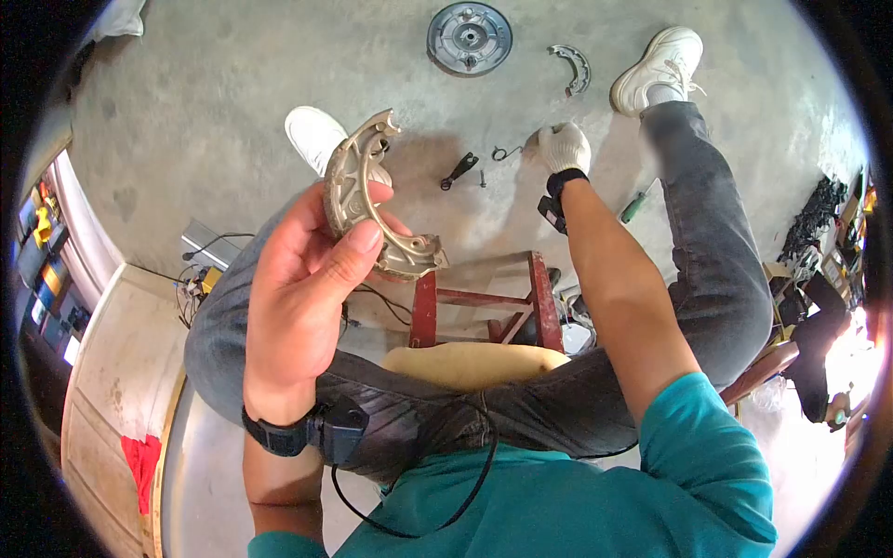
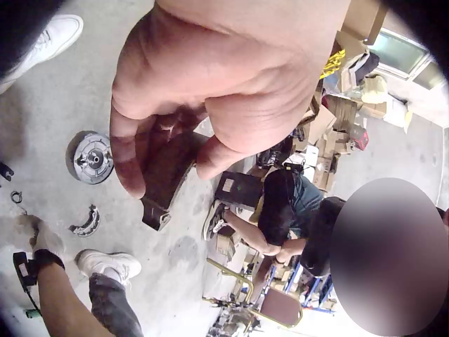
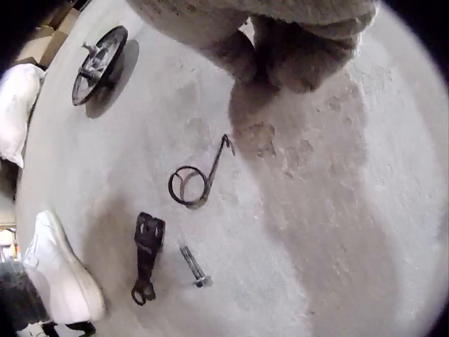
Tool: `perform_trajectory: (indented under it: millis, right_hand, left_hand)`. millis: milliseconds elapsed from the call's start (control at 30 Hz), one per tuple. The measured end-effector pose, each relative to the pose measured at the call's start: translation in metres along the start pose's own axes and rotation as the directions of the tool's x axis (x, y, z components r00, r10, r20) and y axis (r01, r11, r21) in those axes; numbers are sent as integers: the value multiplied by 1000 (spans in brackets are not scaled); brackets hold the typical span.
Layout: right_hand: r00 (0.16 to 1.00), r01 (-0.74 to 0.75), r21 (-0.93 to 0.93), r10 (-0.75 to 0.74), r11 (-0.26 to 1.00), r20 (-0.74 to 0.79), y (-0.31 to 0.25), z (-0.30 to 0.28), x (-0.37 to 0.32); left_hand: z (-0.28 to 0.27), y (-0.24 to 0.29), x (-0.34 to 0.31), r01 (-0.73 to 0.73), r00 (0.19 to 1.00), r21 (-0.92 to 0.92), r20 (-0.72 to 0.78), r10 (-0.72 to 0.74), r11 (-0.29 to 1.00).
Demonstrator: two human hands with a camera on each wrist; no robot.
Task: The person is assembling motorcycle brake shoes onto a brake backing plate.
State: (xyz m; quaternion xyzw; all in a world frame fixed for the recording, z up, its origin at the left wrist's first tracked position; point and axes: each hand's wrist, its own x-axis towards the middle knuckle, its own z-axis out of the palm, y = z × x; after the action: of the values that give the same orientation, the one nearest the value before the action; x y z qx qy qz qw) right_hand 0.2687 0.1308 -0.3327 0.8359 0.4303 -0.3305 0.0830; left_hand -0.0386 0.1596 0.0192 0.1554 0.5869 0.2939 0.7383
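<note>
the left hand (image 1: pixel 298 288) is bare and raised in the left centre of the head view. thumb and fingers are curled round a brake shoe (image 1: pixel 349 186): a crescent of dull cast metal with a ribbed web, holes along the arc and a notched end at each tip. the shoe stands on edge, upper tip toward the top of the frame, lower tip just above a red metal stool (image 1: pixel 484 298). in the left wrist view the shoe (image 2: pixel 165 179) shows dark and in shadow under the fingers, its lower corner free below them.

the right hand (image 1: pixel 565 147) wears a white knit glove and sits low at the concrete floor (image 1: pixel 233 84), upper centre of the frame. in the right wrist view the gloved fingertips (image 3: pixel 302 56) are bunched at the top edge; whether they pinch anything cannot be told. a wire spring (image 3: pixel 188 184), a round coil with one straight hooked leg, lies flat just below them, not touching. lower left of it lie a flat black lever (image 3: pixel 147 253) and a short pin (image 3: pixel 193 265), close together but apart.

the floor is rough, grey and pitted, with bare room right of the spring. a round ribbed metal disc (image 1: pixel 470 37) and a second curved shoe (image 1: pixel 572 67) lie near the top edge, well apart from the hands.
</note>
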Motion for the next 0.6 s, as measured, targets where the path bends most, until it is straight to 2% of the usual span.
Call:
perform_trajectory:
  millis: [100, 167, 200, 267, 300, 367, 433, 500, 600]
  right_hand:
    - [995, 46, 45, -42, 998, -87, 3, -1, -8]
    - [998, -20, 249, 5, 968, 62, 3, -9, -3]
    - [999, 3, 260, -11, 966, 32, -5, -22, -3]
    - [988, 140, 421, -152, 896, -6, -17, -47, -22]
    - [985, 166, 429, -168, 888, -34, -28, -64, -34]
    - [963, 191, 584, -266, 789, 45, -55, -108, -62]
    - [946, 250, 606, -325, 755, 15, -79, -155, -102]
    - [861, 334, 646, -501, 686, 87, -92, -197, -147]
    - [750, 430, 645, -648, 632, 134, -95, -239, -221]
  left_hand:
    - [2, 1, -2, 25, 998, 83, -63, -20, 996]
    - [2, 1, -2, 4, 1000, 91, 13, -5, 996]
    - [4, -1, -2, -22, 999, 44, 34, 20, 999]
    - [3, -3, -1, -63, 994, 28, 86, 61, 998]
    - [2, -4, -2, -76, 989, 12, 125, 74, 997]
    - [2, -11, -6, -134, 981, 40, 144, 127, 990]
    - [2, -18, -17, -161, 968, 34, 200, 151, 986]
    - [3, -26, -32, -205, 957, 30, 217, 194, 978]
    - [9, -40, -60, -193, 950, -21, 247, 192, 981]
